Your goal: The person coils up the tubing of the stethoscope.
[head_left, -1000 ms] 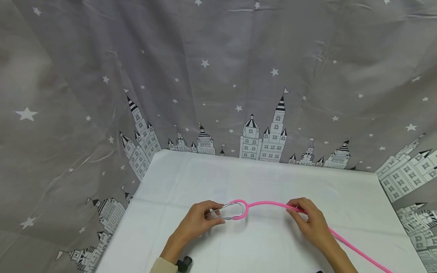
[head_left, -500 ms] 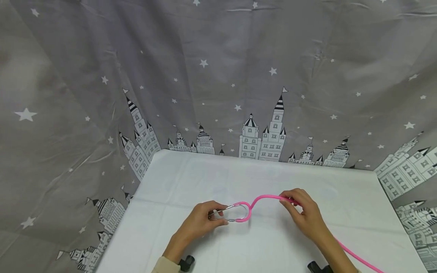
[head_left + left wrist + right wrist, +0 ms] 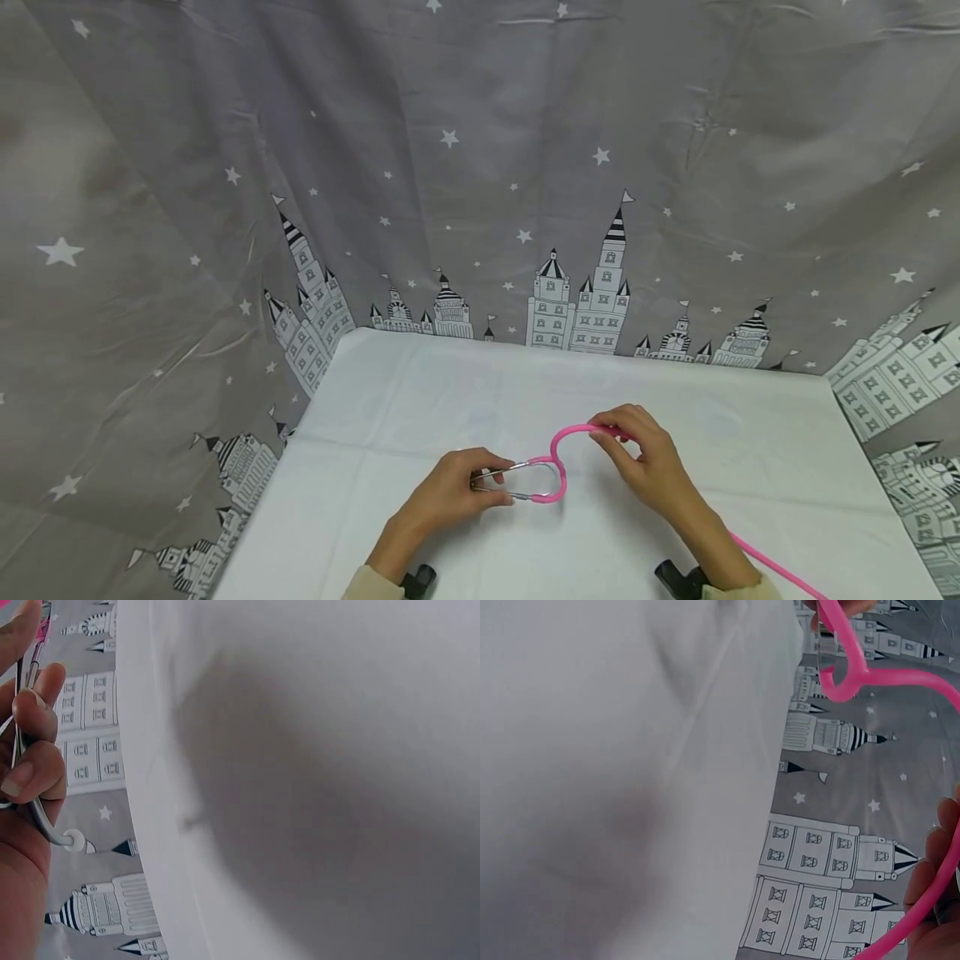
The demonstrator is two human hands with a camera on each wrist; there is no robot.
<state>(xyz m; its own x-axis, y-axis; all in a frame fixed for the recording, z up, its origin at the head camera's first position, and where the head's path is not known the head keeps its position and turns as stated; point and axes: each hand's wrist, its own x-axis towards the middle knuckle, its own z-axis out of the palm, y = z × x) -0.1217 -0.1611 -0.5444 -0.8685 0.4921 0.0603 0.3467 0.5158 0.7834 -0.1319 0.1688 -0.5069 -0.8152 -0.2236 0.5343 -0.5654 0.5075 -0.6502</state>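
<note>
A stethoscope with pink tubing (image 3: 557,442) and metal ear tubes (image 3: 542,464) is held above the white surface. My left hand (image 3: 453,492) grips the ear tubes between thumb and fingers. In the left wrist view a pale eartip (image 3: 73,840) sticks out below the curled fingers. My right hand (image 3: 652,458) pinches the tubing a short way from its fork, and the stretch between the hands arches upward. Seen from the right wrist, the pink fork (image 3: 859,675) faces the left hand. Beyond the right forearm the tubing runs out of the head view; its chest piece is not visible.
A white cloth (image 3: 420,383) covers the table. Behind and beside it hangs a grey curtain (image 3: 480,192) printed with stars and castles. Black devices sit at the left wrist (image 3: 418,581) and right wrist (image 3: 678,577).
My right hand has moved left and slightly up with the tubing, closer to my left hand. The tubing between them has bent into a tighter arch. My left hand has shifted slightly right.
</note>
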